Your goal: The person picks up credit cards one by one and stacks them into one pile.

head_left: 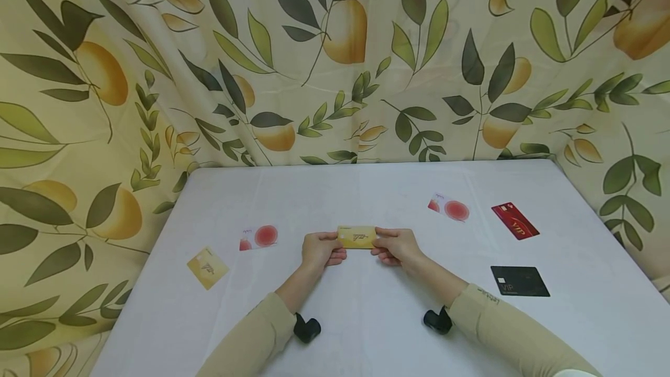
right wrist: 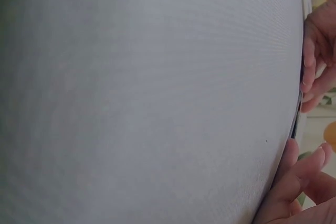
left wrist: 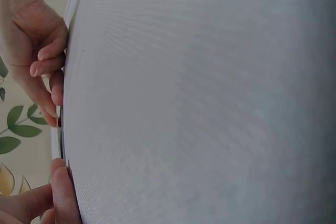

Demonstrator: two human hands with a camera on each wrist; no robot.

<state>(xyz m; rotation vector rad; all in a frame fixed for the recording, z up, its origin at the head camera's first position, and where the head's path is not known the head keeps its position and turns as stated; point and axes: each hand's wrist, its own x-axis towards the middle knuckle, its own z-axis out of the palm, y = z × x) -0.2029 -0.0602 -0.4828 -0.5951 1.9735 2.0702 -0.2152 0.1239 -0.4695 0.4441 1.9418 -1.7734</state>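
In the head view a gold card [head_left: 357, 237] lies flat at the middle of the white table. My left hand [head_left: 320, 250] pinches its left edge between thumb and fingers. The right edge is pinched the same way by my right hand [head_left: 399, 247]. From the left wrist, the card [left wrist: 60, 142] appears edge-on as a thin strip low over the cloth, between the fingertips of both hands. In the right wrist view its thin edge [right wrist: 297, 121] also shows between the hands.
Left of the hands lie a second gold card [head_left: 207, 267] and a white card with a pink circle [head_left: 259, 238]. To the right are a similar pink-circle card [head_left: 448, 207], a red VIP card [head_left: 515, 221] and a black VIP card [head_left: 520, 281]. A patterned curtain [head_left: 335, 92] hangs behind the table.
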